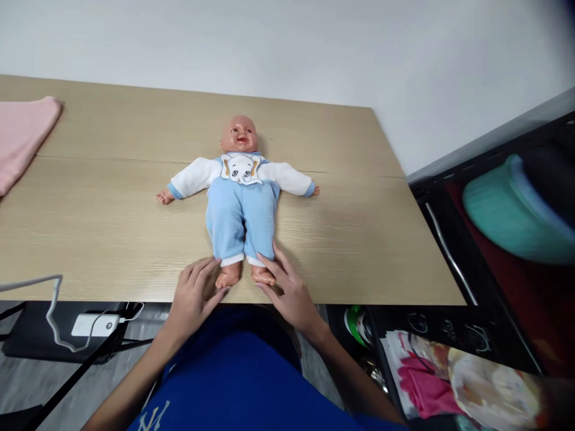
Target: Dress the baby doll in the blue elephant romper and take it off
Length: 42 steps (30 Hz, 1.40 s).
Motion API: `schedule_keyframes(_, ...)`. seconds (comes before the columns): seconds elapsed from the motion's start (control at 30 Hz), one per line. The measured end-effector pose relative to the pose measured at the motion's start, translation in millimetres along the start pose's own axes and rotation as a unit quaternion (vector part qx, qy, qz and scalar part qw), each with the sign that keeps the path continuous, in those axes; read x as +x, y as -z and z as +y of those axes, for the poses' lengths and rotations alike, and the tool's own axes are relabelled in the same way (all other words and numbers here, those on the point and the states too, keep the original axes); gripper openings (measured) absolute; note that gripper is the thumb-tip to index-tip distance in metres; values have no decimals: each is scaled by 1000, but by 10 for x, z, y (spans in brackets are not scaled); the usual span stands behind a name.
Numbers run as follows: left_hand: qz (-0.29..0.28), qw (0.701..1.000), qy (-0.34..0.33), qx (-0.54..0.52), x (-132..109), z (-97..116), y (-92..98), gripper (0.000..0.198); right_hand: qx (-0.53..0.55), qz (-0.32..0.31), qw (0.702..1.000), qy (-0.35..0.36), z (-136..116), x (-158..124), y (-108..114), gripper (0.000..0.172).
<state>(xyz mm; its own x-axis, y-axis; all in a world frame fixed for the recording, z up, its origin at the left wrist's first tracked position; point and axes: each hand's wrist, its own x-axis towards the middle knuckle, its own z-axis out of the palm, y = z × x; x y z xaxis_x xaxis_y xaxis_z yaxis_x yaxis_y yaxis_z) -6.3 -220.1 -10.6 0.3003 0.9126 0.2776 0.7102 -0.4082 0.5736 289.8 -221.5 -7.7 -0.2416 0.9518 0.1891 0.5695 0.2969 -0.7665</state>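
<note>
A bald baby doll (242, 191) lies on its back on the wooden table (359, 239), arms spread, head toward the wall. It wears a white and light blue outfit with an elephant face on the chest. My left hand (195, 293) touches the trouser cuff and foot on the left, its fingers apart. On the other side, my right hand (290, 290) rests its spread fingertips on the other cuff and beside that foot. Neither hand is wrapped around the doll.
A pink cloth (24, 134) lies at the table's left. A white cable (56, 305) hangs over the front edge near a white device (94, 325) below. At right are a teal container (516, 209) on a dark rack and a pink item (426, 386) lower down.
</note>
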Motion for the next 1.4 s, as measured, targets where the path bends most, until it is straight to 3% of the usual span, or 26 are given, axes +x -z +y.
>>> schedule_keyframes(0.17, 3, 1000, -11, 28, 18, -8, 157, 84, -8, 33, 999, 11, 42, -85, 58, 92)
schedule_keyframes(0.3, -12, 996, -81, 34, 299, -41, 348, 78, -47, 63, 996, 37, 273, 126, 389, 92)
schedule_keyframes(0.4, 3, 991, -130, 35, 775, 10, 421, 52, -103, 120, 987, 42, 595, 564, 737, 74)
schedule_keyframes(0.5, 34, 989, -144, 24, 1423, 131, 318, 34, -161, 156, 974, 33, 997, 1158, 1030, 77)
schedule_keyframes(0.57, 49, 987, -150, 22, 1891, 188, 161, 37, -177, 153, 972, 35, 1270, 1543, 1161, 88)
schedule_keyframes(0.7, -12, 981, -187, 41, 2746, 168, -220, 49, -144, 76, 986, 42, 1631, 2059, 1310, 102)
schedule_keyframes(0.77, -56, 977, -196, 57, 3072, 136, -381, 60, -96, 42, 994, 42, 1637, 2160, 1361, 95)
schedule_keyframes(0.83, -96, 972, -198, 83, 3299, 125, -504, 73, -36, 52, 997, 45, 1509, 2177, 1400, 84)
schedule_keyframes(0.93, -102, 968, -198, 117, 3458, 141, -605, 72, 76, 104, 990, 49, 1151, 2123, 1405, 85)
schedule_keyframes(1.07, -42, 981, -174, 73, 3466, 120, -590, 41, 165, 93, 981, 46, 788, 2051, 1277, 95)
schedule_keyframes(1.23, 39, 986, -116, -114, 3424, -25, -422, 43, 185, 91, 978, 9, 1027, 2039, 922, 79)
schedule_keyframes(1.3, 71, 976, -77, -193, 3404, -105, -354, 48, 208, 46, 977, -17, 1164, 2035, 740, 77)
schedule_keyframes(1.4, 94, 955, -24, -279, 3358, -234, -273, 49, 267, -17, 963, -1, 1196, 2036, 482, 68)
